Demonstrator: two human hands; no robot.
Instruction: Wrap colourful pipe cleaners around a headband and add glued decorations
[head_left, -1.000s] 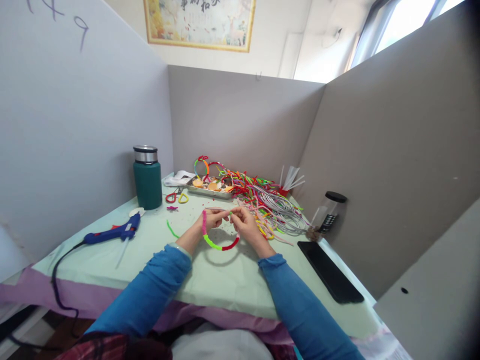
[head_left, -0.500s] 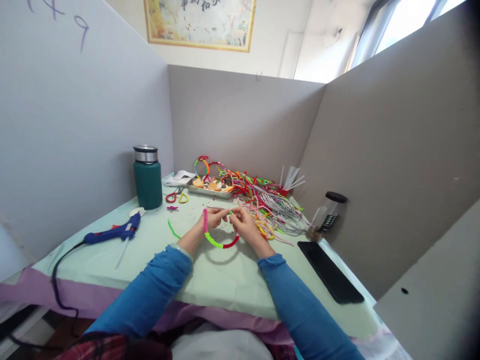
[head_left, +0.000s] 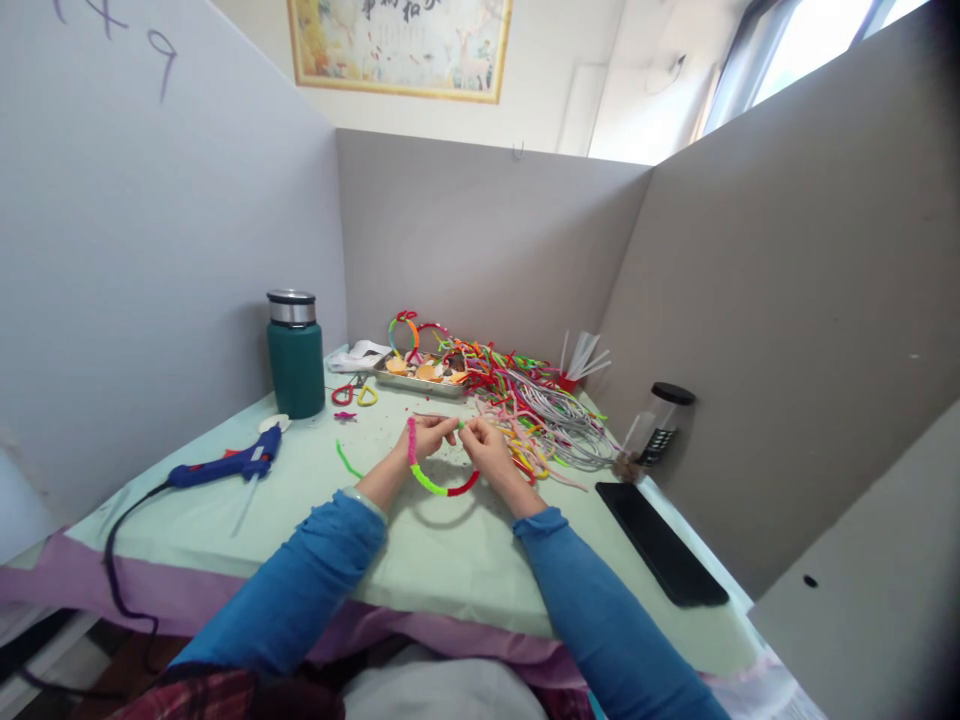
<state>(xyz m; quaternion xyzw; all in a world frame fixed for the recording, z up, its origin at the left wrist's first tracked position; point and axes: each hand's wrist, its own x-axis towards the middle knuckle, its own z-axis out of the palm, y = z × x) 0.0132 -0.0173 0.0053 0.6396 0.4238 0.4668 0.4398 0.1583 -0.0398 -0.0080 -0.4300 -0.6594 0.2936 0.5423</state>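
Note:
Between my two hands hangs a pipe-cleaner ring (head_left: pixel 429 480) with pink, lime green and red stretches, its lower curve above the table. My left hand (head_left: pixel 431 437) is closed on the ring's far left part, thumb and fingers pinched near a small green bit (head_left: pixel 460 425). Pinched from the other side, my right hand (head_left: pixel 485 443) grips the ring close to that same green bit, fingertips almost touching the left ones. The fingers partly hide the far side of the ring. A loose green pipe cleaner (head_left: pixel 347 458) lies left of my left wrist.
At left are a blue glue gun (head_left: pixel 225 466) with a cord and a green flask (head_left: pixel 295 360). Behind my hands sit scissors (head_left: pixel 354 395), a metal tray (head_left: pixel 420 383) and a heap of pipe cleaners (head_left: pixel 540 400). To the right lie a black phone (head_left: pixel 660 545) and a clear jar (head_left: pixel 656 430).
Both hands keep their pinch on the ring. The right fingers have shifted very slightly at the green bit; the ring barely moved.

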